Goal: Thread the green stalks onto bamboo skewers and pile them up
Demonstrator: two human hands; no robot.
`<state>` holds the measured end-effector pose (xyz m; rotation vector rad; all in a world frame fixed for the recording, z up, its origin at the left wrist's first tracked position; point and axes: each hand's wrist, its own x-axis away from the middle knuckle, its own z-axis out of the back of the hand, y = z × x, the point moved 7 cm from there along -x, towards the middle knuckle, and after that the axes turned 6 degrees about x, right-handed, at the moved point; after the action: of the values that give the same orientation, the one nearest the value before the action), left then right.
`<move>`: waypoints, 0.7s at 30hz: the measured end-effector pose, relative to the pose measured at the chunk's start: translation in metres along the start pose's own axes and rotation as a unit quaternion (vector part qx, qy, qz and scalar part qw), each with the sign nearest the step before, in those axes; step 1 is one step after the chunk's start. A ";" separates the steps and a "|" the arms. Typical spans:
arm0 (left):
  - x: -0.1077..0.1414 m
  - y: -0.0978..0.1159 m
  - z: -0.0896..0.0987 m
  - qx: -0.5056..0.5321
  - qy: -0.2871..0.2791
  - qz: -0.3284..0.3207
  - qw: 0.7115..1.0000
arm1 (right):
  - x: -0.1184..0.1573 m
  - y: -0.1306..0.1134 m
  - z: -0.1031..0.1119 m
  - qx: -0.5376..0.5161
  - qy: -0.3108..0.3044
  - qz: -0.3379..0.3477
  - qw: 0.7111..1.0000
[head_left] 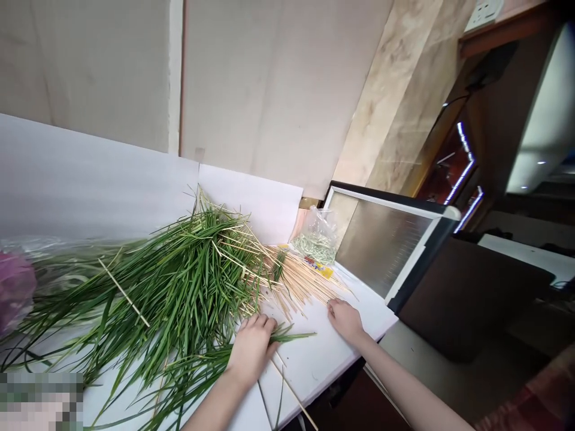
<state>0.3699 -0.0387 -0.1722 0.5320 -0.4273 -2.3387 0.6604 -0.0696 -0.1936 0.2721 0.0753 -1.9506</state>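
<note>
My left hand (pixel 252 346) is closed around a small bunch of green chives (pixel 296 337), whose tips stick out to the right past the thumb. A large heap of loose chives (pixel 188 275) spreads over the table to the left and behind that hand. My right hand (pixel 345 320) has its fingers pinched at the near ends of the bamboo skewers (pixel 296 278), apparently on one of them; its fingertips are partly hidden. The skewers lie fanned out between the heap and the right hand. Single skewers lie on top of the chives and by the table's front edge.
A clear plastic bag (pixel 317 239) with pale green pieces stands behind the skewers. To its right a framed translucent panel (pixel 381 239) leans at the table's end. White boards (pixel 251 200) line the wall. A pink plastic bag (pixel 15 287) lies far left on the white table (pixel 309 365).
</note>
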 end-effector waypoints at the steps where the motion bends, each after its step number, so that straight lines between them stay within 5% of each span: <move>1: 0.000 0.000 0.000 0.012 0.000 -0.003 1.000 | -0.001 -0.001 -0.001 0.010 -0.010 0.000 1.000; 21: 0.001 -0.005 0.011 0.088 0.059 0.002 0.994 | -0.023 0.017 0.001 -0.009 -0.076 -0.027 0.997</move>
<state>0.3613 -0.0340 -0.1650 0.7478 -0.5817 -2.2645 0.6844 -0.0560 -0.1864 0.1112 0.0004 -2.0178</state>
